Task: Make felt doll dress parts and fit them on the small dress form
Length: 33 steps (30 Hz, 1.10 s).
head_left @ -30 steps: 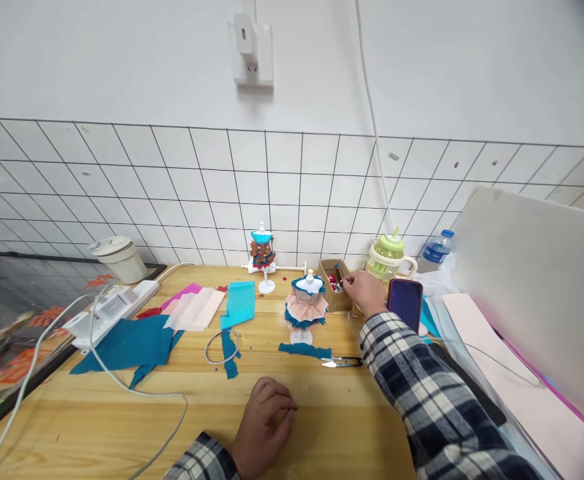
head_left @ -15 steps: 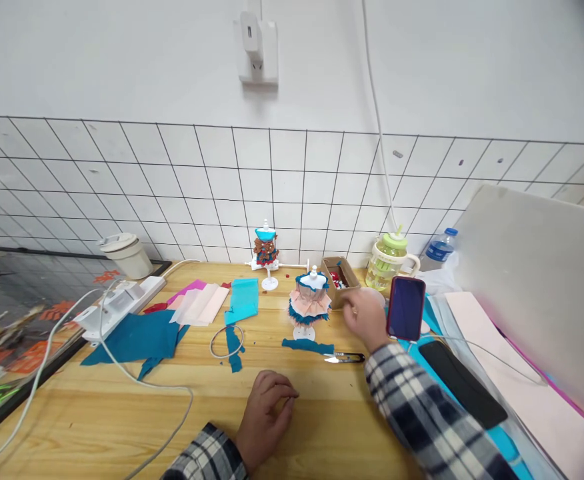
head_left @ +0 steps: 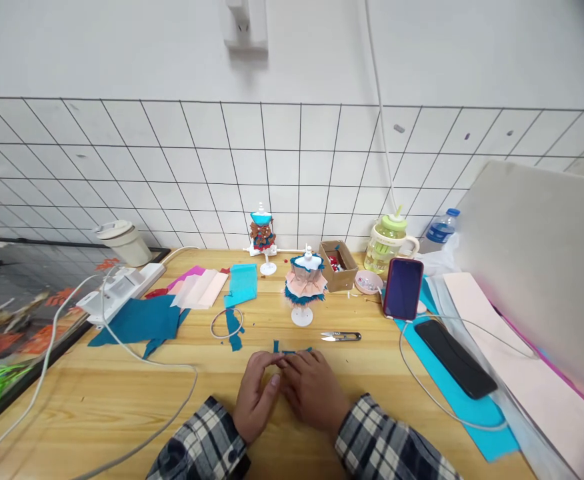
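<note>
My left hand [head_left: 257, 397] and my right hand [head_left: 315, 390] are together over the front of the table, fingers bent and fingertips meeting. Both have closed on a teal crepe paper strip [head_left: 288, 351]; only its far edge shows beyond the fingers, the rest is hidden. Behind them stands a small dress form [head_left: 306, 283] on a white base, dressed in a pink ruffle with teal trim. To its right lies a pair of thread snips [head_left: 341, 337]. A second dress form [head_left: 262, 233], in turquoise and brown, stands farther back.
A cardboard box [head_left: 349, 279], pink dish [head_left: 369, 282], green-lidded jug [head_left: 386, 243] and upright phone [head_left: 403, 289] stand right. On the left lie a hoop [head_left: 227, 324], turquoise paper [head_left: 242, 285], teal paper [head_left: 135, 321], a power strip [head_left: 122, 292] and a loose cable [head_left: 192, 387].
My right hand has come from beside the cardboard box to meet my left hand. The teal strip has shifted toward me under the fingers. The pink dish is uncovered, and the view has tilted down.
</note>
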{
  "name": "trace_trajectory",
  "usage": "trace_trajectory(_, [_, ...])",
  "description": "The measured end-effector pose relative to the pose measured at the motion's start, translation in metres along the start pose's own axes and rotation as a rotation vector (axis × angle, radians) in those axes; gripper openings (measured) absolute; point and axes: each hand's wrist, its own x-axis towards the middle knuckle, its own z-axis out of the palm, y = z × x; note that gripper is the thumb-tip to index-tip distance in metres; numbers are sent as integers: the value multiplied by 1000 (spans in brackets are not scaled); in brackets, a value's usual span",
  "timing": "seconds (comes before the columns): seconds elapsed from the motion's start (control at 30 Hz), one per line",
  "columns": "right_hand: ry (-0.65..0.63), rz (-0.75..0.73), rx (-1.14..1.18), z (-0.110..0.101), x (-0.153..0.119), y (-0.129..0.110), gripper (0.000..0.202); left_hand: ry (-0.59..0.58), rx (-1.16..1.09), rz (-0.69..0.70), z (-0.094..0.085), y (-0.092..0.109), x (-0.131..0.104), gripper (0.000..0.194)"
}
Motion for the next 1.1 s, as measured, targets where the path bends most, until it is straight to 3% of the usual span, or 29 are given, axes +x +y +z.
trace_trajectory(0.1, [51, 13, 39, -3, -8, 2, 39, -72, -58, -116, 5, -4, -1, 37])
trace_trajectory(0.2, [161, 188, -34, -14, -15, 30, 35, -175, -97, -225, 9, -6, 2, 47])
trace_trajectory(0.33, [193, 410, -201, -28, -34, 76, 36, -209, -26, -184, 8, -1, 3, 50])
trace_trajectory(0.43, [242, 479, -220, -34, -44, 88, 39, -164, 10, -83, 4, 6, 2, 39])
trace_trajectory(0.53, [324, 385, -52, -38, -40, 73, 41, -150, -19, 0, 3, 13, 2, 24])
trace_trajectory(0.63, [242, 162, 283, -36, -25, 43, 31, -184, -46, 33, 4, 17, 2, 18])
trace_trajectory(0.8, [176, 233, 756, -22, -7, 11, 27, -175, -55, 13, 6, 14, 4, 18])
trace_trajectory(0.97, [226, 264, 837, -13, -4, 11, 13, -162, -17, -39, 7, 10, 6, 25])
trace_trajectory(1.1, [282, 262, 762, -13, -6, 12, 6, -187, 23, -34, 8, 9, 9, 22])
